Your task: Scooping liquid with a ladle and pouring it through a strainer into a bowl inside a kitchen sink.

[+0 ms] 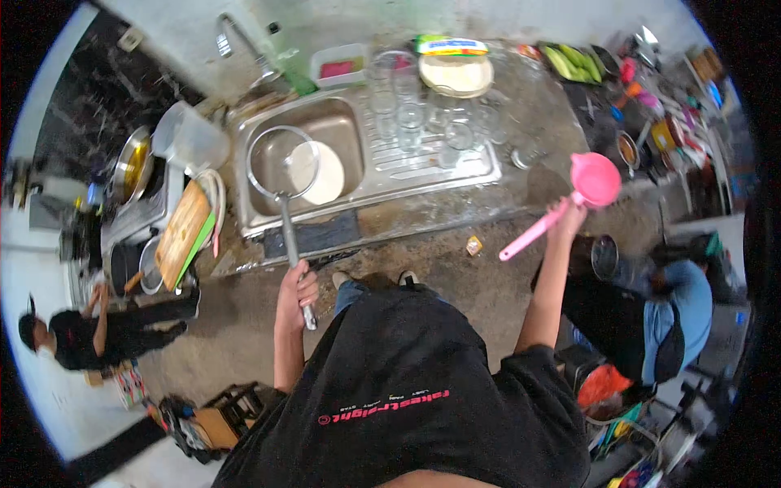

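Note:
My left hand (299, 289) grips the grey handle of a round strainer (285, 198). Its ring reaches over the steel sink basin (343, 114), and I look through it into the basin. A white round dish-like thing (332, 174) lies in the basin, partly behind the ring. On the other side, my right hand (567, 218) is closed around a pink plastic dipper (598, 180), holding it past the counter's front edge with the long handle slanting down to the left. Several clear drinking glasses (410, 119) stand on the ribbed drainboard (390, 163) between the hands.
A faucet (250, 49) rises behind the sink. Left of it are a clear plastic container (190, 139) and a wooden cutting board (183, 229). One person (79, 332) stands at far left; another (665, 323) bends at right. A small wrapper (474, 245) lies on the floor.

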A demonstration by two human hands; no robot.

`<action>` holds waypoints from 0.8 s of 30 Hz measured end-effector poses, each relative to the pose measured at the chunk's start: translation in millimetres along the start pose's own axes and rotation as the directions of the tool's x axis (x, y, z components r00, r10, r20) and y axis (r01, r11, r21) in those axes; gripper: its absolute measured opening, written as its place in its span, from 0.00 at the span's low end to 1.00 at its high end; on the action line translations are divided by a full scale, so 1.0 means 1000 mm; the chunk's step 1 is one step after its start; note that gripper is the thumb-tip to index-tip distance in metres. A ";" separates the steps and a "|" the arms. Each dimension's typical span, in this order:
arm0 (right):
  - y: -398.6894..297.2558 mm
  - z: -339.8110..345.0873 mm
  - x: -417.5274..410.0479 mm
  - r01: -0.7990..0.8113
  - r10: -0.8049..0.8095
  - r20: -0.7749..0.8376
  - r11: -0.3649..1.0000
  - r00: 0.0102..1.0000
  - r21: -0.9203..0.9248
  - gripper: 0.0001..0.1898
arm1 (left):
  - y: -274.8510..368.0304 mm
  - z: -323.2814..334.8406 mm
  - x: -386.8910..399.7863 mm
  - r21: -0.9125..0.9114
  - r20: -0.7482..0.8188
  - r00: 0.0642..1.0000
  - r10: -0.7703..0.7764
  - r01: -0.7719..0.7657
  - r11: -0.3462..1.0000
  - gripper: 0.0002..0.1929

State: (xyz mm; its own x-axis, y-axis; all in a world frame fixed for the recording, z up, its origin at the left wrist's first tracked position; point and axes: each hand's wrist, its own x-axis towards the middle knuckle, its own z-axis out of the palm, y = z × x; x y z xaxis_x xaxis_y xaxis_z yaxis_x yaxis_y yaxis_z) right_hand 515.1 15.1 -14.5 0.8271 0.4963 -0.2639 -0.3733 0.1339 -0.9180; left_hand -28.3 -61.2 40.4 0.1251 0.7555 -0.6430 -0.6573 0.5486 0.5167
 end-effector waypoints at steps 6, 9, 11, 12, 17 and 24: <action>-0.051 0.023 -0.100 0.213 -0.177 0.255 0.969 0.951 -0.123 0.16 | 0.007 0.017 -0.023 0.079 0.047 0.994 0.100 -0.104 0.991 0.10; -0.045 0.039 -0.127 0.192 -0.131 0.338 0.970 0.932 -0.152 0.15 | 0.019 0.028 -0.024 0.168 0.028 0.981 0.190 -0.192 0.967 0.10; -0.044 0.057 -0.145 0.185 -0.095 0.389 0.962 0.916 -0.200 0.15 | 0.028 0.027 -0.020 0.174 0.018 0.979 0.203 -0.203 0.963 0.10; -0.043 0.065 -0.155 0.179 -0.059 0.423 0.952 0.904 -0.250 0.16 | 0.031 0.026 -0.018 0.189 0.014 0.979 0.205 -0.204 0.961 0.10; -0.032 0.094 -0.195 0.161 0.039 0.591 0.946 0.806 -0.281 0.17 | 0.036 0.026 -0.012 0.204 0.034 0.968 0.249 -0.251 0.946 0.12; 0.012 0.102 -0.239 0.014 0.251 0.699 0.937 0.670 -0.350 0.18 | 0.031 0.025 0.004 0.254 0.007 0.969 0.247 -0.241 0.937 0.12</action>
State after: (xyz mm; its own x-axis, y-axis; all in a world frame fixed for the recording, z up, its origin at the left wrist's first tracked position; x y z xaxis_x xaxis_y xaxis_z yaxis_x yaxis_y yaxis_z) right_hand 269.8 -14.5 68.0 0.1668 0.9654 -0.2002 -0.1908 -0.1676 -0.9672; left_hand -29.0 -32.2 68.1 -0.0359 0.8704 -0.4911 -0.4567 0.4228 0.7827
